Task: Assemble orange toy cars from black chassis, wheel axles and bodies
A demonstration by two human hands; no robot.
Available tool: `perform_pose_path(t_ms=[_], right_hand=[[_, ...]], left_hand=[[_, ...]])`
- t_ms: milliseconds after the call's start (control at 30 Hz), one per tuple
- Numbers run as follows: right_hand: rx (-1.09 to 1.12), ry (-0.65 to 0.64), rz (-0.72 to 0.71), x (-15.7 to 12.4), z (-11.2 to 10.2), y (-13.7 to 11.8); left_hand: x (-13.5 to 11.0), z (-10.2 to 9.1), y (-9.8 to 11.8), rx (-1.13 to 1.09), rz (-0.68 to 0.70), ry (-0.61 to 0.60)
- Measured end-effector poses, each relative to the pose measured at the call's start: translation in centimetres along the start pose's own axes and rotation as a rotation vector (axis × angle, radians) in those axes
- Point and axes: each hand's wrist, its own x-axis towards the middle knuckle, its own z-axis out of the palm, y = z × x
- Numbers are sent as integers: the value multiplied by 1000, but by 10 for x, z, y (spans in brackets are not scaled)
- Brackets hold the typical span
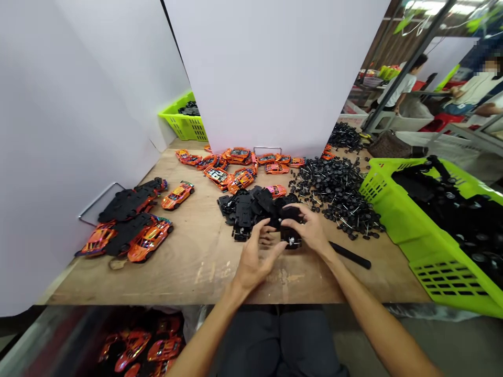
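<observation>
One black plastic toy car chassis (291,238) is sitting between the person's hands above the wooden table (196,277), partly hidden by fingers, its long axis seemingly running away from the person. The right hand (308,228) is curving over the top, closing around the chassis and gripping it. The left hand (259,256) is staying half open, its fingers reaching the chassis's near left side (whether they are actually gripping is impossible to tell). Just behind the hands, a heap of matching black chassis (245,209) is lying on the table. To the right, loose black wheels on thin axles (334,193) are spreading toward a bright green plastic basket (444,277), with a black rod (349,255) lying near the right hand. Orange toy car bodies (239,178) are scattering farther back.
</observation>
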Motion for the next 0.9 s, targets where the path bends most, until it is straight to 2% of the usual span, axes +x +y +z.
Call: perform_pose_path(t_ms=[67,100,167,233,267,333,433,567,633,700,800,867,900], right_hand=[[37,-187,-42,1,-5,-8],[24,-228,-60,4,-11,-8],[-97,-170,-86,12,-34,-1],[-314,-15,-99,21,-64,15],[-421,-33,-112,25,-78,24],[-480,-76,-118,30,-99,42],[-440,-50,-116,32,-109,62],[-324,126,-71,35,-112,66],[-246,178,-44,33,-110,54],[-108,118,-22,21,-98,31],[110,-123,0,-14,-56,-7],[78,-231,-6,-38,-23,-23],[50,-239,-7,-48,-9,-26]], left_hand=[[4,7,2,-239,-166,-58],[5,9,2,-329,-240,-57],[6,7,1,-429,-344,4],[3,2,0,-467,-400,86],[0,1,-1,-479,-426,111],[-5,0,-2,-498,-479,150],[-11,1,-3,-498,-522,204],[-15,-6,-5,-350,-494,184],[-14,-11,-3,-298,-489,156],[-13,-13,-2,-366,-520,124],[-10,-7,-1,-530,-573,62],[-10,-2,-3,-590,-595,31],[-12,0,-5,-611,-601,22]])
